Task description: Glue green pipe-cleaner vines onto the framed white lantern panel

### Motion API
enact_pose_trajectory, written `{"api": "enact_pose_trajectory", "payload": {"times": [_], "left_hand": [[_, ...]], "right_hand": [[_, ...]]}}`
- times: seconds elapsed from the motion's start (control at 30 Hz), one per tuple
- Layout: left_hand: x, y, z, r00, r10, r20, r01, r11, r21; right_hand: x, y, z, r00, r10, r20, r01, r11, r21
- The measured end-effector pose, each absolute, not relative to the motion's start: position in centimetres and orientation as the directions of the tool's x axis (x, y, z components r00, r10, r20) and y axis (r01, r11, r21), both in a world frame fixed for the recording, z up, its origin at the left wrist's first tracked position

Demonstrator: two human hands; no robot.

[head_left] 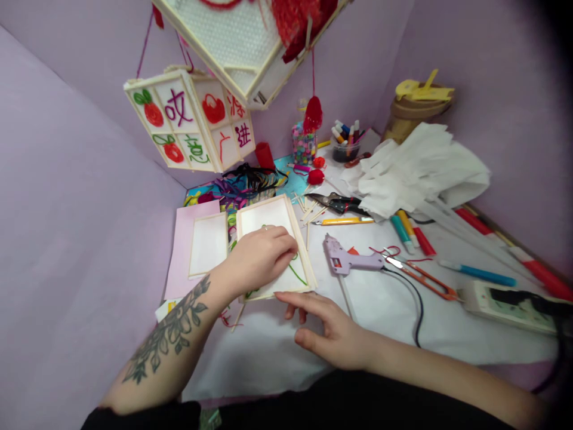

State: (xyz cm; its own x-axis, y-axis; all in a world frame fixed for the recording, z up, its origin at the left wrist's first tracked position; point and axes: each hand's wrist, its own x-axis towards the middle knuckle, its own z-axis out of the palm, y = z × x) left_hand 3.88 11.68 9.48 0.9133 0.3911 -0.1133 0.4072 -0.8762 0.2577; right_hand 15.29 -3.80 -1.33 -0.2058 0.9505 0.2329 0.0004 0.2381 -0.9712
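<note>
My left hand (262, 254) rests on a white panel in a wooden stick frame (268, 215), its fingers curled and pinched on a green strand (299, 276) that lies on the panel. My right hand (329, 331) lies flat on the white table cover at the frame's near edge, fingers stretched out and touching the frame's lower rim. A second, smaller framed panel (207, 245) sits to the left on a pink sheet (179, 251).
A purple glue gun (347, 258) with a black cord lies right of the frame, beside orange snips (423, 278), black pliers (335, 203), a yellow cutter (342, 221), pens and a power strip (505, 304). White paper pile (421, 167) behind. Decorated lanterns (190, 119) hang above.
</note>
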Motion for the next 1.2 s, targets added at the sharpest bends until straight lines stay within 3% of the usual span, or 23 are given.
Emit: {"api": "enact_pose_trajectory", "payload": {"times": [0.33,0.47,0.63,1.2], "left_hand": [[2.9,12.1,9.6,0.873,0.487,-0.013,0.456,-0.806,0.377],[2.5,10.9,9.2,0.788,0.614,0.046,0.560,-0.746,0.361],[2.9,8.6,8.9,0.689,0.724,-0.002,0.666,-0.633,0.394],[5.0,8.0,9.1,0.673,0.716,-0.184,0.739,-0.642,0.205]], "right_hand": [[15.4,-3.9,-1.4,-0.213,0.953,0.216,0.020,0.225,-0.974],[15.4,-3.8,-1.3,-0.208,0.949,0.235,0.017,0.244,-0.970],[15.2,-3.8,-1.5,-0.208,0.945,0.254,-0.005,0.259,-0.966],[15.2,-3.9,-1.7,-0.182,0.949,0.256,-0.017,0.257,-0.966]]}}
